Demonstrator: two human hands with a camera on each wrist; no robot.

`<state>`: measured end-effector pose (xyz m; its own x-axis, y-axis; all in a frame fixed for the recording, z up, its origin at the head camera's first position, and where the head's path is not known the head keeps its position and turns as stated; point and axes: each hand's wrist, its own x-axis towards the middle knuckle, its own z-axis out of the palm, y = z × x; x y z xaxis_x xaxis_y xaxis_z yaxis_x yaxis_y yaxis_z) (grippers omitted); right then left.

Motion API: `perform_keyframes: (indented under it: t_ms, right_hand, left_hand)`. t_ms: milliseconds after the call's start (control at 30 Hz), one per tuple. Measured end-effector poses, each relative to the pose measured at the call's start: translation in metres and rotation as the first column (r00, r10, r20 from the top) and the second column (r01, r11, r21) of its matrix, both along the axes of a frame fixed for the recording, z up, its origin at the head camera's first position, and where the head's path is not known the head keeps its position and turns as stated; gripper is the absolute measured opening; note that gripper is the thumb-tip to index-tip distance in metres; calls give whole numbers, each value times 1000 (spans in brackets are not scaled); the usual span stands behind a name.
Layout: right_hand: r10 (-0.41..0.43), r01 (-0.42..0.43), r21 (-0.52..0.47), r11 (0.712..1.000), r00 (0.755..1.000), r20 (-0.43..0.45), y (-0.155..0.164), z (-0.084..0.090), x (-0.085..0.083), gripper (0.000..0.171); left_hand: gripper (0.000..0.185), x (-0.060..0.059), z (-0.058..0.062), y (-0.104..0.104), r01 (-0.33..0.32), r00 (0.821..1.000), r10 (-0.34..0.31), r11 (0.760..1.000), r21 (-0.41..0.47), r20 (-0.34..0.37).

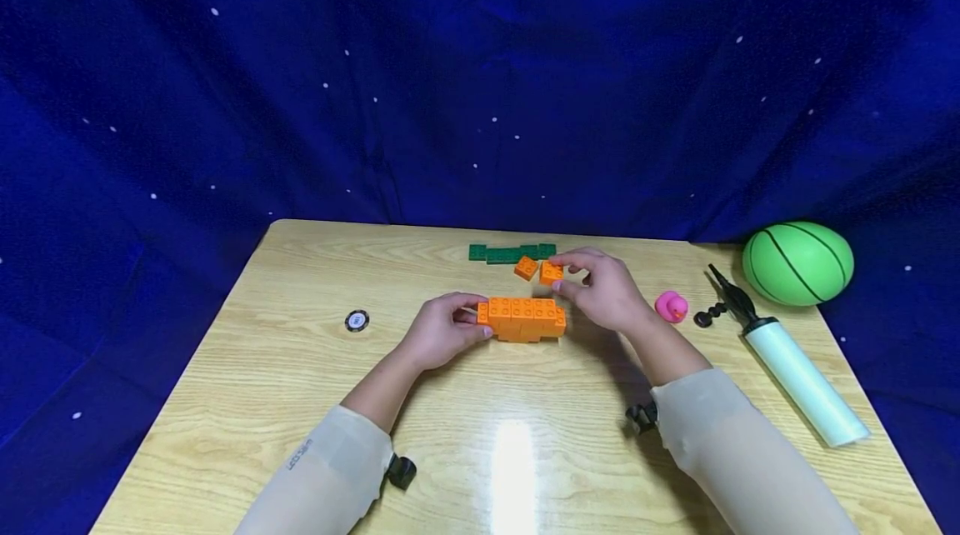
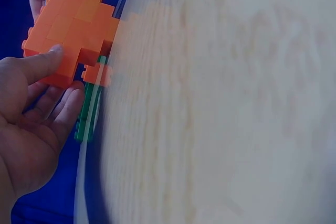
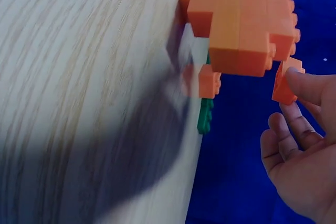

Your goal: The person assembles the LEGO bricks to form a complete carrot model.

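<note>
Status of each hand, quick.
Left hand: holding the orange brick assembly at one end.
Right hand: pinching a single orange brick.

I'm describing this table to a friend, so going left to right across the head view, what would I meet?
Poker chip, left hand, joined orange toy bricks, right hand, pink rubber duck, small black object, green basketball.

Orange block (image 3: 247, 17) cut off by the right wrist view's top edge, chip (image 1: 357, 321) too small to read
</note>
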<state>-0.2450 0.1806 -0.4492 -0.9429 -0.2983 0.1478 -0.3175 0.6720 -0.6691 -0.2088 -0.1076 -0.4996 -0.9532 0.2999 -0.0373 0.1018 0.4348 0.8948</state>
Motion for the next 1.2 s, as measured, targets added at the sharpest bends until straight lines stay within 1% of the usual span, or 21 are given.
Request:
perform_keyframes:
  t_ms: [367,567,833,1000,1200]
  right_hand:
    - [62,-63,-28,998,997,-44,-6,7,16,35]
    - [87,-89,-40,995,995,-43,-8,9,23,33]
    - [107,-108,-26,994,994,-37,-11,10,32,32]
    - [118,-120,-24,993,992,-54,-15,11,35,32]
    - [120,-121,-26,992,992,-46,-23,12,38,32]
  left_hand:
    - [46,0,0,1,-9,1000,9,1000,-10,4]
    - [46,0,-1,1,-8,1000,8,1000,-6,1]
    - [46,-1,-1,1,-7,1000,7,1000,-4,2]
    - [45,-1,-1,1,-9,1000,9,1000,-8,3]
    - [45,-1,-1,1,-12,1000,12,1000,-19,-2]
